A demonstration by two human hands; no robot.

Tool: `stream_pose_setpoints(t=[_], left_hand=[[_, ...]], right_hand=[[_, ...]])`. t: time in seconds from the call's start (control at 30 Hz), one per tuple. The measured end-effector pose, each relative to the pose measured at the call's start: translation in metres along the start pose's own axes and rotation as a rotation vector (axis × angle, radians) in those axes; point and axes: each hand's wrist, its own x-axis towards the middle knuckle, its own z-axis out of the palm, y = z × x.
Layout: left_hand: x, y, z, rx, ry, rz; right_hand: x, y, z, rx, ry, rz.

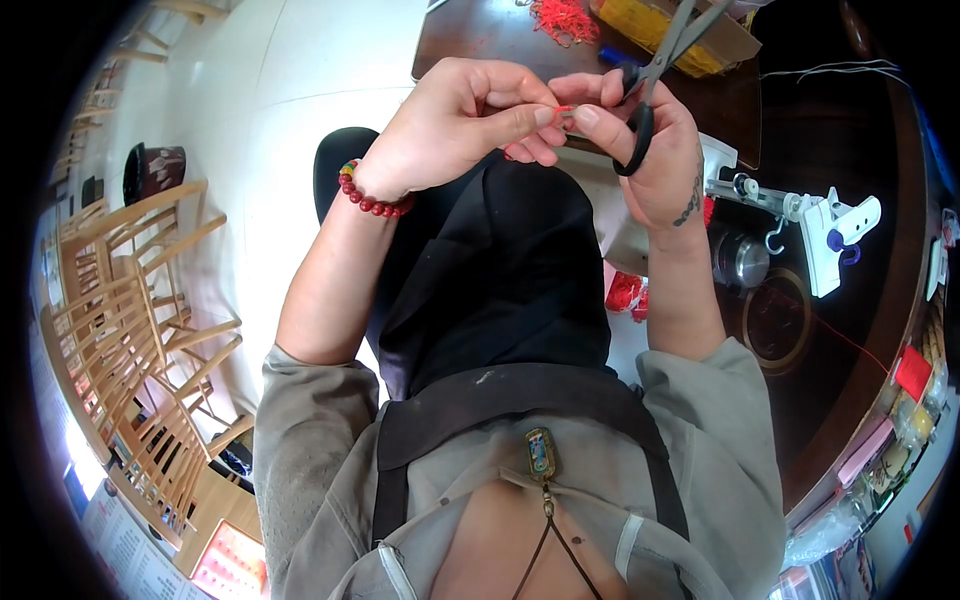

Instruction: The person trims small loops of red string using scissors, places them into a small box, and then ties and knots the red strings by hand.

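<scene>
Both hands meet in front of my knees, at the upper middle of the head view. My left hand [450,125], with a beaded bracelet at its wrist, pinches one end of a small red cord piece [564,109] between thumb and fingers. The thumb and fingertips of my right hand [650,150] pinch the other end. Black-handled scissors [641,135] hang on the right hand by their finger loops, their metal blades pointing up and away. The fingers cover most of the cord piece, so its exact shape is hidden.
A dark table [480,45] beyond my hands bears a pile of red cords [566,22] and a yellow-lined box [680,35]. A white clamp stand [838,235] with hooks is at right, near a metal-lidded jar [745,260]. Wooden chairs [130,310] stand at left.
</scene>
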Motion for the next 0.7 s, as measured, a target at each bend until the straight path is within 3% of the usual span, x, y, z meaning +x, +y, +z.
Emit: stream_pose_setpoints(t=[0.17, 0.27, 0.47, 0.7], left_hand=[[0.001, -0.001, -0.001, 0.110, 0.007, 0.061], [0.002, 0.001, -0.001, 0.094, -0.018, 0.058], [0.000, -0.003, -0.012, -0.341, 0.019, -0.024], [0.001, -0.011, -0.011, -0.365, 0.048, -0.050]], right_hand=[[-0.003, 0.003, 0.000, -0.278, 0.054, 0.007], [-0.002, 0.000, 0.002, -0.263, 0.035, 0.037], [0.002, 0.000, -0.008, 0.006, 0.019, 0.105], [0.005, -0.001, -0.012, 0.026, -0.013, 0.116]])
